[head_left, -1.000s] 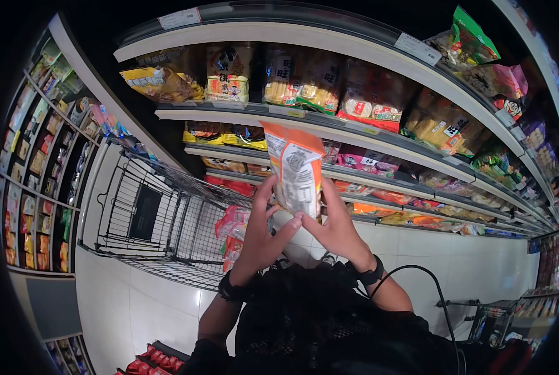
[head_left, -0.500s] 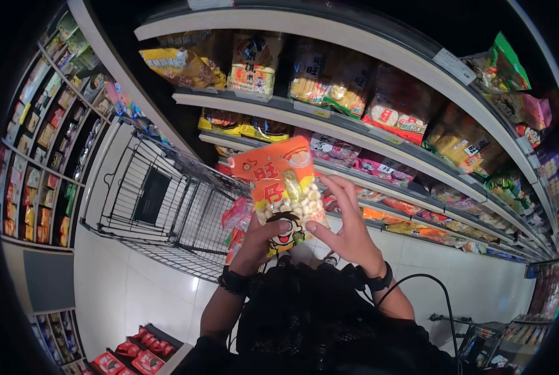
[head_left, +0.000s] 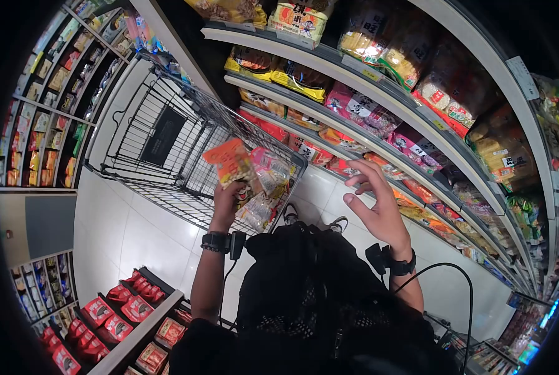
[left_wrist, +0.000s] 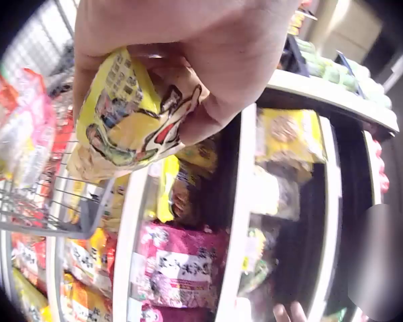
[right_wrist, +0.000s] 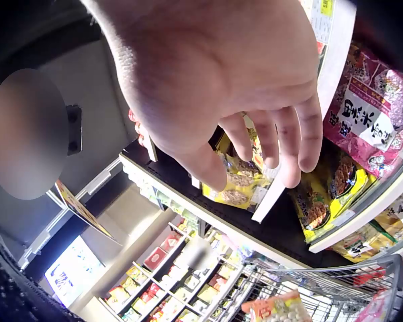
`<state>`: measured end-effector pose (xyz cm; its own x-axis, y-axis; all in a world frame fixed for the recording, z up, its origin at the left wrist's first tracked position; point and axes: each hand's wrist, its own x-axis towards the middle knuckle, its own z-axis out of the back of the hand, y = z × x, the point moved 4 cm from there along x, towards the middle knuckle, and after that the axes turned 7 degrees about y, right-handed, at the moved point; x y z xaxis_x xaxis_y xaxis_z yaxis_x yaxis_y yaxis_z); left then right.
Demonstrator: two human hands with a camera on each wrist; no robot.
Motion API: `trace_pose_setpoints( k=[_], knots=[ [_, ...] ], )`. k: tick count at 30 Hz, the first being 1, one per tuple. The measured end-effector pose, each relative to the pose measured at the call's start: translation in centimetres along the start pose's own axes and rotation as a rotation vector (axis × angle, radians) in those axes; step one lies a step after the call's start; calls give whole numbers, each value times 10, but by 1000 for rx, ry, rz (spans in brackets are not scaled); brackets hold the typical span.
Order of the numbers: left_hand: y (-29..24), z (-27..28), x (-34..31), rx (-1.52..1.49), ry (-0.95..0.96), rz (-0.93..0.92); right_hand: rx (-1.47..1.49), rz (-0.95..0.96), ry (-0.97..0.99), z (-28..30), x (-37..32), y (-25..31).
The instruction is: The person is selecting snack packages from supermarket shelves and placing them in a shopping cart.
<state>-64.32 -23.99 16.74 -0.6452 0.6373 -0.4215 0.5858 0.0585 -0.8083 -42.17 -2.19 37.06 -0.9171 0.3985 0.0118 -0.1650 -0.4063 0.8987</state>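
In the head view my left hand (head_left: 226,203) grips the bottom end of an orange-topped snack bag (head_left: 231,159) with small round pale pieces. The bag is over the near end of a wire shopping cart (head_left: 161,197), overlapping a pink snack bag (head_left: 272,169) in it. Seen from the left wrist, thumb and fingers curl round the bag's yellow printed end (left_wrist: 131,117). My right hand (head_left: 379,209) hovers apart from the bag, in front of the shelves, fingers loosely bent around nothing. The right wrist view shows it palm-side, with fingers spread a little.
Shelves (head_left: 329,59) of bagged rice crackers and snacks run along the front and right. Beside the pink bag lies a clear-sided bag (head_left: 257,212) in the cart. Red packs (head_left: 98,310) fill a display at lower left. A black cable (head_left: 460,275) loops by my right arm.
Both hands held the bag earlier, turning it from its back to its front. My right hand has let go; the left has carried the bag leftward over the cart. The view has swung left.
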Motion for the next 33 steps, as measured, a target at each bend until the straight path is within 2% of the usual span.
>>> trace_pose_setpoints(
  k=[1,3,8,9,11,12,13,15,16,17,18,19,20,21,22,23,26,28,30,32,33],
  knots=[
    [15,15,4,-1,-3,3,16,-27,8,0,-2,-3],
    [48,38,6,-259,-70,234,6,-42,26,2,-6,-8],
    [91,24,15,-437,75,292,6,-78,33,3,-13,-15],
    [98,19,21,-378,44,315,-6,-81,34,3,-14,-15],
    [115,24,31,-19,-45,363,-22,-85,27,5,-18,-15],
    [135,41,39,283,-12,427,-36,-79,33,5,-20,-15],
    [151,52,45,286,-2,422,-51,-71,37,6,-21,-14],
    [162,63,56,618,12,333,-71,-70,27,11,-27,-14],
    [160,65,58,662,-12,344,-57,-79,20,13,-32,-15],
    [133,46,45,562,37,431,-44,-88,9,16,-37,-16],
    [136,51,49,519,108,345,-76,-82,-5,21,-42,-16],
    [109,33,38,546,83,231,-72,-87,-17,22,-50,-23],
    [97,19,50,455,329,146,-27,-130,-27,21,-57,-29],
    [92,15,68,626,205,-50,-20,-109,-35,21,-62,-36],
    [115,34,113,505,258,-132,-78,-103,-29,24,-66,-38],
    [63,-25,99,595,305,-339,-91,-92,-26,27,-67,-44],
    [-54,-187,53,660,398,-451,-102,-108,-38,46,-77,-40],
    [-113,-283,18,769,591,-772,-92,-103,-55,58,-85,-38],
    [-167,-368,-36,805,795,-1189,-92,-94,-104,72,-96,-37],
    [-202,-431,-69,812,688,-1472,-79,-72,-141,86,-109,-42],
    [-214,-454,-74,803,710,-1401,-66,-68,-176,94,-116,-45]
  ],
)
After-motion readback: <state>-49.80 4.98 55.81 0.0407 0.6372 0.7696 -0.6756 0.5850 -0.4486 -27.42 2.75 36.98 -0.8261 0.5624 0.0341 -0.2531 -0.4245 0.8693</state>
